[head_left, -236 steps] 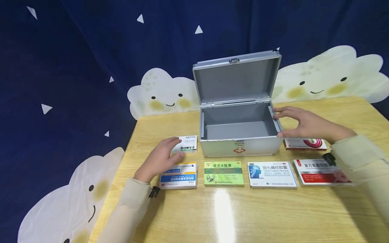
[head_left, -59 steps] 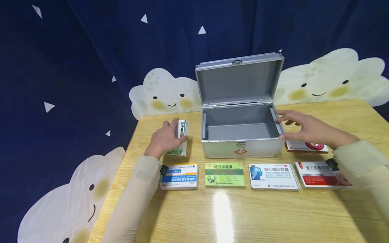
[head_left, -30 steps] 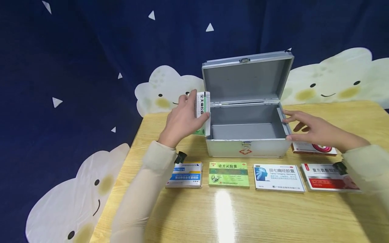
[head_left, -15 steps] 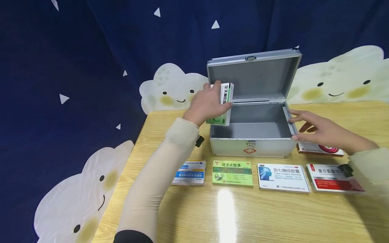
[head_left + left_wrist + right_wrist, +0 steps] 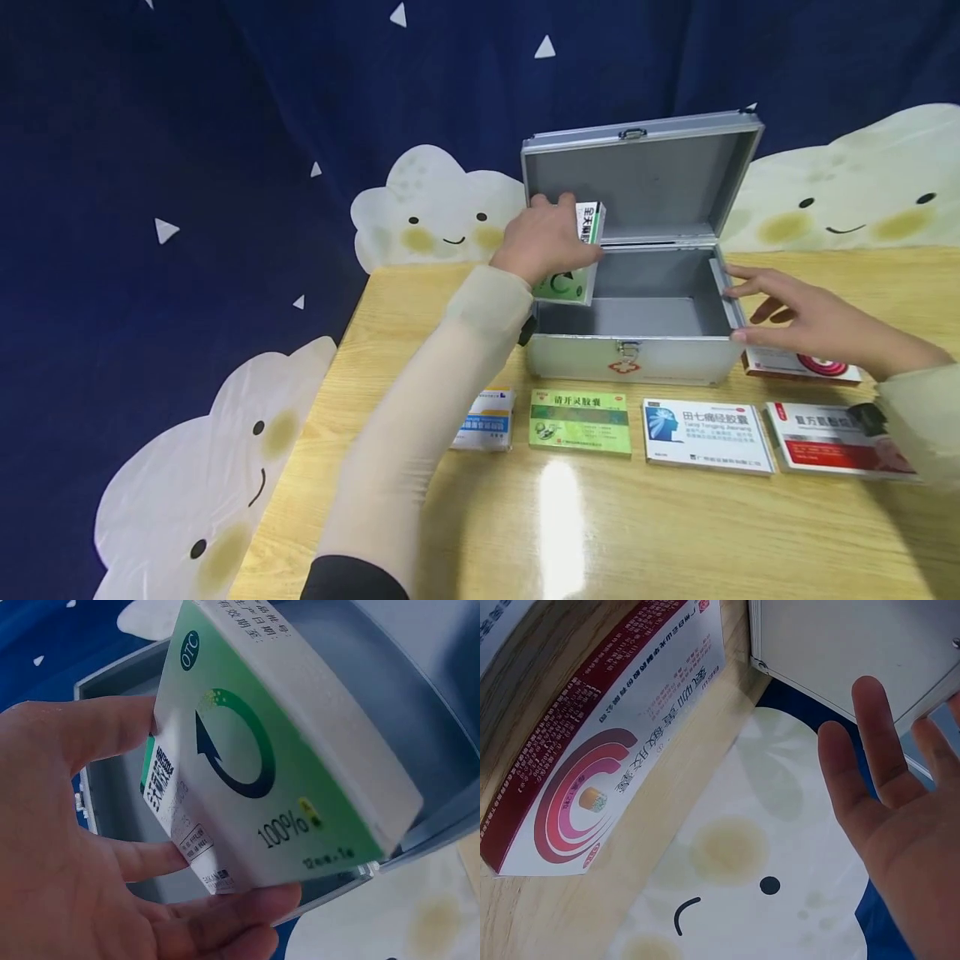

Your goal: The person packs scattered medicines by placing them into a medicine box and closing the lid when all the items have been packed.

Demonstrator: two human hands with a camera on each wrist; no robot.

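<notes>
My left hand (image 5: 542, 242) holds a green and white medicine box (image 5: 566, 287) between thumb and fingers. The box is tilted above the left part of a silver first-aid case (image 5: 577, 358), whose lid stands up at the back. Up close in the left wrist view, the medicine box (image 5: 247, 742) shows a green ring with a dark arrow. My right hand (image 5: 798, 317) is at the right rim of the case, fingers extended and fingertips touching or very near it. In the right wrist view those fingers (image 5: 877, 742) are spread beside the case's wall.
In front of the case lie a partly hidden blue and white box (image 5: 491, 421), a green box (image 5: 580, 422), a white box (image 5: 707, 435) and a red and white box (image 5: 821, 437). Another box with pink rings (image 5: 798, 367) lies right of the case. A dark curtain hangs behind.
My left hand took the green and white medicine box from the table left of the case, lifted it and carried it rightward over the case. My right hand stays at the right rim.
</notes>
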